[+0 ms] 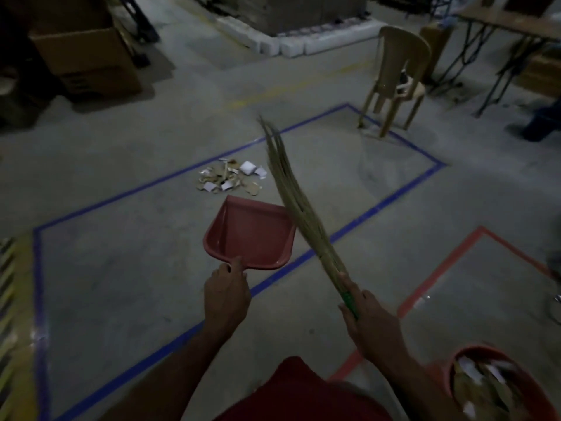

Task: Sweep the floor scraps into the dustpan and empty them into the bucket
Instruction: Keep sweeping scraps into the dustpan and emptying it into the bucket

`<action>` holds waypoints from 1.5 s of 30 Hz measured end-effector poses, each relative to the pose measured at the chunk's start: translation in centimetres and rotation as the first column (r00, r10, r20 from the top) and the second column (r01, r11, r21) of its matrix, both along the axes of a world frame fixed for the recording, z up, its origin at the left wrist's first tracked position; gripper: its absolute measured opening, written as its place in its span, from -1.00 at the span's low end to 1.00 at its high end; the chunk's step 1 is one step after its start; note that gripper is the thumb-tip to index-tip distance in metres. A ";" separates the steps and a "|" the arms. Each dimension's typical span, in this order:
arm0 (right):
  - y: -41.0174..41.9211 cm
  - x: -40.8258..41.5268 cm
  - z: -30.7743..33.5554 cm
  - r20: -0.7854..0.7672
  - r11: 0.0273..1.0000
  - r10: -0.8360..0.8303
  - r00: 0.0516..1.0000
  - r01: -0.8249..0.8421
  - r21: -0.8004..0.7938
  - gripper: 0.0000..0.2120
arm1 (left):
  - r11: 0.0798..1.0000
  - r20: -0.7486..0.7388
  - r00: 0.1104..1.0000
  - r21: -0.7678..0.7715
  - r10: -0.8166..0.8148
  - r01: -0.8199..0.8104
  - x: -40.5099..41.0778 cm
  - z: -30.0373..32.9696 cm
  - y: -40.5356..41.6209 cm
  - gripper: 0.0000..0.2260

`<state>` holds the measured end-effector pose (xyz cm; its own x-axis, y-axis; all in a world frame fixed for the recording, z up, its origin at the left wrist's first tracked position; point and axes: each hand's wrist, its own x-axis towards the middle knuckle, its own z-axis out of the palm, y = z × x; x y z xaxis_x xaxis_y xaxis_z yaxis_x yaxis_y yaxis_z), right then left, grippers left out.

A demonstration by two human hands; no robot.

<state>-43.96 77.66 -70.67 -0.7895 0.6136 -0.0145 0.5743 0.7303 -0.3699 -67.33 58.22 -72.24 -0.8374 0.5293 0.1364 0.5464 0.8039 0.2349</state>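
Observation:
A heap of paper and cardboard scraps (232, 177) lies on the concrete floor inside a blue tape rectangle. Just in front of it a red dustpan (250, 232) points its open mouth toward the heap, and nothing lies in it. My left hand (226, 294) grips the dustpan's handle from behind. My right hand (368, 317) grips the green handle of a stick broom (291, 189), whose bristles slant up to the left, to the right of the scraps. A red bucket (498, 387) holding scraps stands at the bottom right.
A tan plastic chair (394, 83) stands on the blue rectangle's far corner. Cardboard boxes (88, 59) are at the far left, a folding table (510, 28) at the far right. A red tape outline (440, 275) marks the floor near the bucket.

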 end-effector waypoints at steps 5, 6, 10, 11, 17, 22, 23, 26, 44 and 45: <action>1.5 -8.5 0.1 0.055 0.989 0.143 0.988 -0.144 0.023 -0.34 | 0.986 0.011 0.986 0.023 0.168 -0.168 -5.2 -0.3 -2.7 -0.73; 1.9 -10.3 0.0 0.058 0.986 0.165 0.985 -0.167 0.020 -0.34 | 0.979 0.027 0.980 0.035 0.199 -0.200 -6.1 -0.5 -3.0 -0.72; 3.5 -17.6 -0.9 0.060 0.977 0.212 0.975 -0.211 -0.033 -0.36 | 0.954 0.111 0.950 0.049 0.291 -0.297 -10.0 -1.2 -3.9 -0.74; 3.9 -19.5 -1.3 0.069 0.974 0.223 0.972 -0.221 -0.045 -0.37 | 0.948 0.122 0.943 0.045 0.308 -0.316 -11.2 -1.4 -3.9 -0.74; 7.9 -31.6 -3.9 0.084 0.958 0.269 0.960 -0.258 -0.126 -0.41 | 0.936 0.125 0.929 0.000 0.350 -0.352 -20.4 -3.2 -1.6 -0.71; 14.5 -41.4 -4.7 0.105 0.953 0.287 0.952 -0.273 -0.129 -0.41 | 0.939 0.133 0.930 -0.070 0.342 -0.336 -29.3 -3.2 3.7 -0.70; 16.0 -43.4 -4.5 0.126 0.955 0.286 0.950 -0.271 -0.121 -0.42 | 0.942 0.124 0.935 -0.094 0.332 -0.322 -31.1 -3.2 5.0 -0.70; 20.7 -48.9 -4.4 0.165 0.954 0.287 0.944 -0.267 -0.133 -0.42 | 0.944 0.120 0.942 -0.147 0.313 -0.295 -36.5 -3.3 8.7 -0.73; 32.5 -76.5 -10.6 0.364 0.955 0.205 0.909 -0.105 -0.277 -0.42 | 0.912 0.239 0.903 -0.297 0.356 -0.281 -67.9 -9.7 18.4 -0.82; 32.7 -78.3 -11.1 0.380 0.958 0.192 0.905 -0.090 -0.271 -0.42 | 0.914 0.260 0.900 -0.304 0.351 -0.269 -69.8 -10.8 18.9 -0.81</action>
<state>-122.25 110.34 -81.82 -0.7634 0.4332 -0.4790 0.6081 0.7321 -0.3070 -137.17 77.15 -83.01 -0.9426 0.2178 -0.2531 0.1947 0.9743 0.1132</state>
